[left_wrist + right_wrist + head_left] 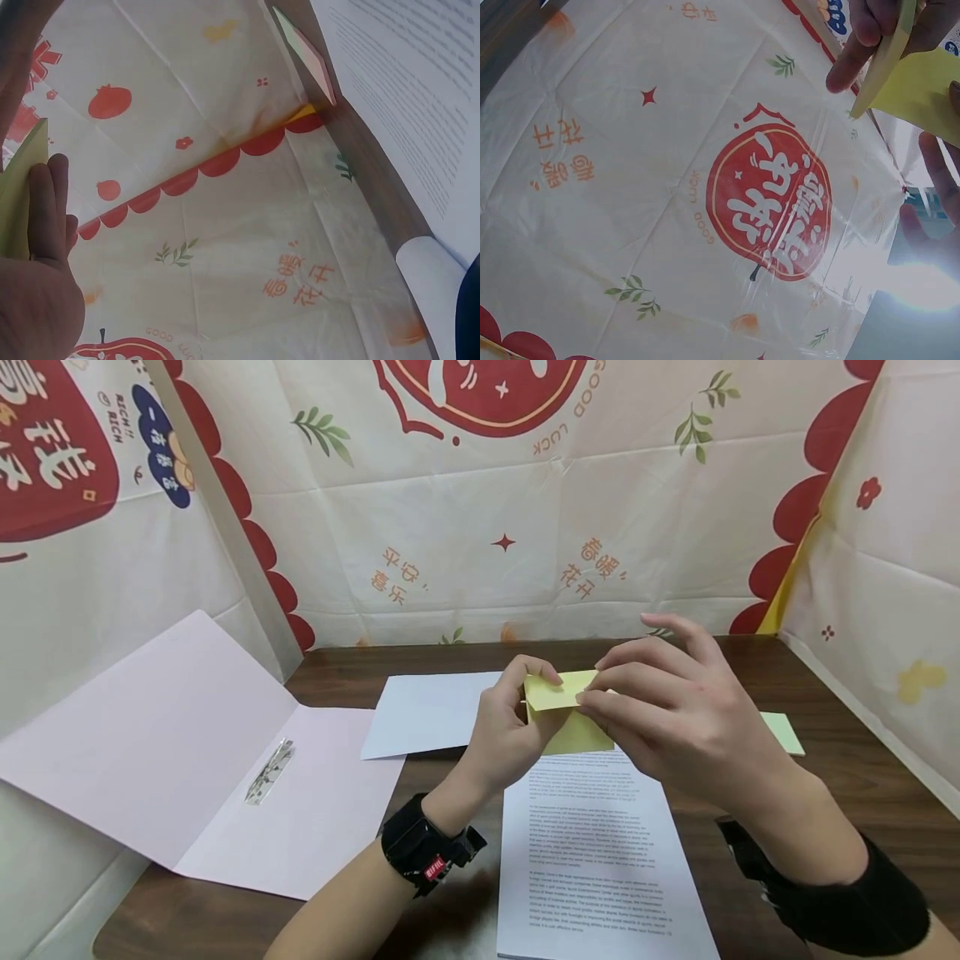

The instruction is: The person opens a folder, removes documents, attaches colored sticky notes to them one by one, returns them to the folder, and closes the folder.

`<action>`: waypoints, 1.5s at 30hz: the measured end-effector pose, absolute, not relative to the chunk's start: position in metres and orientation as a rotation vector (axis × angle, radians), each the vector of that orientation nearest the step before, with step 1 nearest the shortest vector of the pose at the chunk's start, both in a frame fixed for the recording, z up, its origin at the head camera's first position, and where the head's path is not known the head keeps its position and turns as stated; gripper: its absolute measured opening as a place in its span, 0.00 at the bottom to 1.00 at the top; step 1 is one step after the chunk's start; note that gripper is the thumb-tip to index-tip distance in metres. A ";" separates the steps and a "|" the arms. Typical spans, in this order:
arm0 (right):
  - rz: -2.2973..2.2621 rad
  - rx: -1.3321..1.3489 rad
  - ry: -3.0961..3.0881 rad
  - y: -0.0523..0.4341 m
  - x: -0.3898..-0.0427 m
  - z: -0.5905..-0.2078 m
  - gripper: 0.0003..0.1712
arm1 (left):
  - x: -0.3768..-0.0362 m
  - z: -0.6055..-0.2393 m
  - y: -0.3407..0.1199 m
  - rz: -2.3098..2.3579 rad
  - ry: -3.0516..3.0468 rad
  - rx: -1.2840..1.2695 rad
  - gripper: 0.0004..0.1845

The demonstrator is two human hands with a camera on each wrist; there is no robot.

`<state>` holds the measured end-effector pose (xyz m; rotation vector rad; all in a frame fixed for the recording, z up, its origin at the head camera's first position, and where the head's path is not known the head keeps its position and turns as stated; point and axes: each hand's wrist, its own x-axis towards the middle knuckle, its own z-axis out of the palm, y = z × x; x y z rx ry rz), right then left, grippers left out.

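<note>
My left hand (506, 722) grips a yellow sticky-note pad (577, 735) above the top end of a stack of printed sheets (581, 860). The pad's edge shows as a thick block (889, 64) in the right wrist view. My right hand (678, 710) pinches the corner of the top yellow note (557, 692), which stands away from the pad at an angle. In the right wrist view this note (922, 94) spreads out from the pad like a flap. The left wrist view catches only part of the pad (21, 187), beside the left fingers.
An open pale pink folder (330, 802) with a metal-and-clear clip (268, 772) lies at the left, its cover raised against the cloth wall. White paper (427, 710) lies behind, over something black. A pale green and pink pad (306, 52) is at the right. Printed cloth (480, 502) encloses the wooden table.
</note>
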<state>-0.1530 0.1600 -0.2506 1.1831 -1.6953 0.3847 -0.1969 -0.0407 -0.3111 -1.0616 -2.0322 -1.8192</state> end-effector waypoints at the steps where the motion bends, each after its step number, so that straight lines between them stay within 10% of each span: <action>1: 0.382 1.189 -1.672 0.160 -0.154 -0.251 0.21 | -0.198 -0.312 -0.041 -1.784 -2.030 -1.056 0.13; 26: 0.459 1.115 -1.584 0.158 -0.154 -0.251 0.22 | -0.200 -0.315 -0.041 -1.679 -1.868 -1.175 0.12; 35: 0.849 0.717 -2.521 0.173 -0.151 -0.247 0.36 | -0.191 -0.309 -0.044 -1.765 -1.716 -1.134 0.19; 45: 1.471 0.622 -2.616 0.164 -0.153 -0.252 0.10 | -0.199 -0.302 -0.050 -1.241 -1.645 -1.141 0.10</action>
